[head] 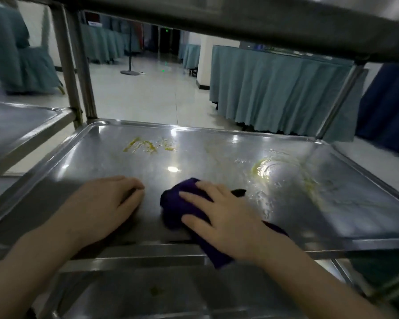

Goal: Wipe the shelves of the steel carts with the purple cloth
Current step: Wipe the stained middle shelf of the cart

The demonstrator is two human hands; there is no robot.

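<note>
The middle shelf [83, 155] of a steel cart fills the view, a shallow tray with a raised rim. Yellow smears mark it: one streak [140, 145] at the far left, a wet swirl [262, 168] at the right. The purple cloth [174, 207] lies bunched near the shelf's front edge, with one end hanging over that edge. My right hand [226, 217] presses flat on the cloth with its fingers spread. My left hand [104, 203] rests on the bare steel just left of the cloth, fingers bent at the tips, holding nothing.
The top shelf [240, 17] hangs low overhead. A lower shelf [171, 293] with a small green speck lies below. A second steel cart's shelf [21, 125] stands at the left. Teal-skirted tables [279, 93] and a tiled floor lie beyond.
</note>
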